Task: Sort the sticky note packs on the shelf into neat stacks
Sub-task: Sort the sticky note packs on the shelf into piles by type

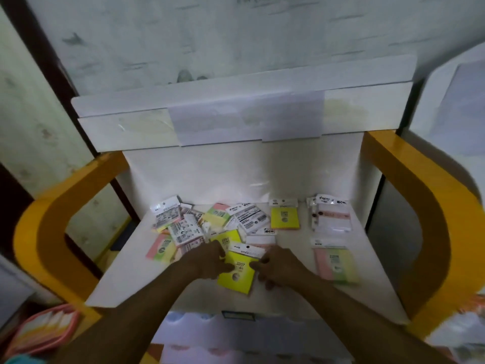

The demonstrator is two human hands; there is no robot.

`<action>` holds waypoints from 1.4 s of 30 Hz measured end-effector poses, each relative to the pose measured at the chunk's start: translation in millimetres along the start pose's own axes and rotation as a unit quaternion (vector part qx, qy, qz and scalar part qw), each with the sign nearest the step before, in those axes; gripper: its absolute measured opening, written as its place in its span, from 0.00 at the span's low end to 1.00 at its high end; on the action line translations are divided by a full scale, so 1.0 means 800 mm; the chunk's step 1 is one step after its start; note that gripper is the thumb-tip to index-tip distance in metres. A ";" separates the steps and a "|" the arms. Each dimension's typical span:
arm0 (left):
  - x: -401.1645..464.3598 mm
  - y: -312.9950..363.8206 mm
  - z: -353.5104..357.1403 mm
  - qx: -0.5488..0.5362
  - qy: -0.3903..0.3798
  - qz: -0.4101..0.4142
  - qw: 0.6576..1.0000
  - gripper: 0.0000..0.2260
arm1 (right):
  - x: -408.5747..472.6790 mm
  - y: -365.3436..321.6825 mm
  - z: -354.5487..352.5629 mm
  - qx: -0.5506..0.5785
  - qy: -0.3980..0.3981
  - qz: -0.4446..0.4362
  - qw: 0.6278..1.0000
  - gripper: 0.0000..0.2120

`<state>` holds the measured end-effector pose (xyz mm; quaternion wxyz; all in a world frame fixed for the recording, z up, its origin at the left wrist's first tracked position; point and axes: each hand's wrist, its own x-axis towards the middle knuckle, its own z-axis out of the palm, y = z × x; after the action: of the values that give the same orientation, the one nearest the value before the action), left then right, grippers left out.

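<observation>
i hold a yellow sticky note pack [236,271] between my left hand [210,261] and right hand [278,266], each grip pinching one side edge so it stays square, just above the front of the white shelf [126,279]. behind the pack lies the unsorted heap [207,224]; right of the pack, well apart, sit three started stacks, where i judge a matching yellow stack [284,218] awaits it.
</observation>
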<state>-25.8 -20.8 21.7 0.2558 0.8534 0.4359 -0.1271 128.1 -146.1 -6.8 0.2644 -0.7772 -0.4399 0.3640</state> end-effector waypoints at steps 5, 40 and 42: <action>-0.004 -0.020 0.004 -0.170 -0.038 0.022 0.984 0.12 | 0.007 -0.004 0.005 0.062 -0.014 -0.019 0.998 0.10; 0.069 -0.111 -0.049 0.307 0.160 0.049 0.937 0.25 | 0.058 -0.015 -0.045 0.325 0.103 -0.049 0.939 0.06; 0.070 -0.108 -0.054 0.309 0.161 0.048 0.936 0.26 | 0.060 -0.016 -0.042 0.323 0.104 -0.051 0.939 0.07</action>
<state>-63.5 83.1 5.1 -0.0887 0.9194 0.3688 -0.1043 165.5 -101.2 6.6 0.5639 -0.6600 -0.3073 0.3900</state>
